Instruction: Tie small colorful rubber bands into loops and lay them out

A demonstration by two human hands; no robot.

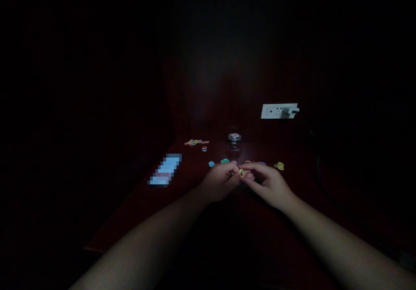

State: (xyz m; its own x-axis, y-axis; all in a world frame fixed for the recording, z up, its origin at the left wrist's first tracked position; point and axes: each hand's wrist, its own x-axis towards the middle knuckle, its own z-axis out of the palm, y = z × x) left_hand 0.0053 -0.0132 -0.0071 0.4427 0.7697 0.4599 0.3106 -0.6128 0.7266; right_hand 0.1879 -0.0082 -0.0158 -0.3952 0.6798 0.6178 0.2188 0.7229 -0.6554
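My left hand [222,180] and my right hand [268,184] meet over the dark table, fingertips nearly touching. Between them is a small yellow hair tie [241,173], pinched by the fingers of both. Just beyond the hands lie more small bands in a loose row: a blue band [211,164], green bands [224,161], a purple band [261,163] and yellow bands [279,166]. Pinkish ones are partly hidden behind my fingers. A mixed pile of coloured bands [195,142] sits farther back on the left.
A clear jar with a lid [234,141] stands behind the row. On the left lies a lit phone [165,170], its screen blurred. The back wall carries a white socket [278,111] with a plug in it; a dark cable runs down the right. The surroundings are very dark.
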